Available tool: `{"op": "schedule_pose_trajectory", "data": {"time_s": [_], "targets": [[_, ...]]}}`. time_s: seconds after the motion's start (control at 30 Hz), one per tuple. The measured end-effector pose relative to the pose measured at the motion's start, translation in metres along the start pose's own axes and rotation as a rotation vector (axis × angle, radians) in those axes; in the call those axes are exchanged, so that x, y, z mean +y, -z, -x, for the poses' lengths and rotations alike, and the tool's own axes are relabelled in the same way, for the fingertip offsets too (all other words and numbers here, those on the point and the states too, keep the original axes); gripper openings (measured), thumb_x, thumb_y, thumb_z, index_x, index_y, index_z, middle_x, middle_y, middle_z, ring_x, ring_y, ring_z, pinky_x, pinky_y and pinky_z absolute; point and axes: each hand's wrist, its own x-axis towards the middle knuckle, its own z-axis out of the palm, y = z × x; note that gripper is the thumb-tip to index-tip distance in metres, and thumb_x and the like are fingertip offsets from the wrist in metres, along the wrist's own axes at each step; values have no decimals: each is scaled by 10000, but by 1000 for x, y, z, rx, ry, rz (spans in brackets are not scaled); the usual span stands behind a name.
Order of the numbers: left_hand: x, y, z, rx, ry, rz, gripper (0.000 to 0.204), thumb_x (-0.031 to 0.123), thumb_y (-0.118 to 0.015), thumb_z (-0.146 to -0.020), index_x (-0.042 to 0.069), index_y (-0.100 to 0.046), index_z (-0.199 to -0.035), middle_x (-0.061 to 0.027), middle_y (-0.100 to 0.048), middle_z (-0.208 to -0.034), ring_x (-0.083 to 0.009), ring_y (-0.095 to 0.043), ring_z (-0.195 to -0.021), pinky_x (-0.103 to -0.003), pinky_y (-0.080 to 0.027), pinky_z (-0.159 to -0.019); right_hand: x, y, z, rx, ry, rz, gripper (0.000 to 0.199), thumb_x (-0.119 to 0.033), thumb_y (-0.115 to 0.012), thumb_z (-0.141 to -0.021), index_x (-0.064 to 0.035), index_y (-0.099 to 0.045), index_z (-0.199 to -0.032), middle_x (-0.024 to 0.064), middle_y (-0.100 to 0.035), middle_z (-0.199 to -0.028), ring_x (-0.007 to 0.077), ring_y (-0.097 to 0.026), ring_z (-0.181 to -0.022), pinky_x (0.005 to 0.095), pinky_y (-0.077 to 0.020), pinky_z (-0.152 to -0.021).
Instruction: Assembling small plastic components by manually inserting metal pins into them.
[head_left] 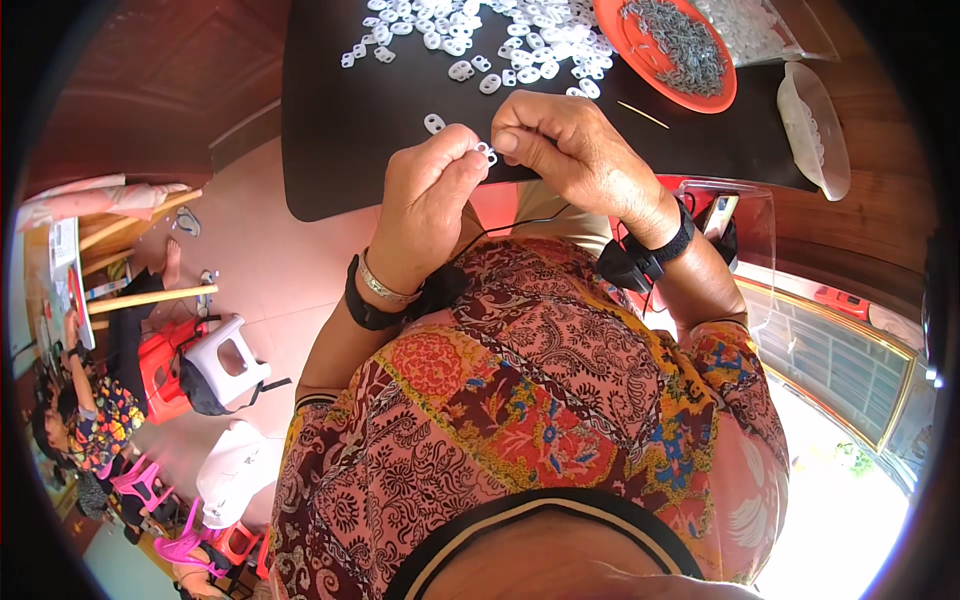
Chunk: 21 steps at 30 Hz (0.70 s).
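Note:
Between the thumb and finger of my left hand (430, 195) is a small white plastic piece with two round holes (486, 153). My right hand (575, 150) is closed in a pinch right beside that piece. Whatever its fingertips hold, if anything, is too small or hidden to make out. Both hands are raised over the near edge of the black table (350, 150). One loose white two-holed piece (434, 124) lies just beyond my left hand. Many more like it form a scattered pile (540, 45) at the far side.
Small grey metal parts fill a red plate (725, 82) at the far right. A thin wooden stick (643, 115) lies near it. Beyond are a clear bag of white pieces (745, 30) and a translucent tray (830, 165). Stools (225, 365) and other people (95, 410) are at the left.

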Motion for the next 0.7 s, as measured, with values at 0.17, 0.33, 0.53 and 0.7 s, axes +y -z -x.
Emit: {"op": "schedule_pose_trajectory", "data": {"time_s": [0.17,0.33,0.53,0.7], "targets": [[-1,1,0,-31,23,-1,190,122,-510,-885,-42,-504,-788,-56,-432,-602,-100,-358,-577,-273,-336,-527,3,-2,0,2,54,42,149,-131,-534,-926,-2,-552,-855,43,-549,-691,112,-538,-634,264,-453,-590],[-5,0,-2,4,38,75,183,111,-503,-883,-43,-504,-784,-33,-439,-612,-82,-364,-590,-266,-334,-529,1,-6,0,28,3,9,182,-149,-526,-943,0,-558,-844,34,-556,-701,102,-528,-647,258,-451,-604],[-6,-3,-2,64,49,199,212,140,-487,-912,-18,-521,-775,20,-414,-625,-38,-332,-555,-218,-271,-493,4,0,3,152,-176,-264,249,-214,-516,-969,1,-640,-987,6,-577,-744,76,-522,-727,238,-456,-694],[-4,-3,-3,80,91,287,247,175,-470,-926,-2,-528,-764,33,-380,-602,-28,-299,-510,-201,-225,-459,3,-2,9,117,-240,-307,191,-174,-587,-929,2,-639,-985,6,-610,-798,64,-551,-763,222,-466,-706]]}}
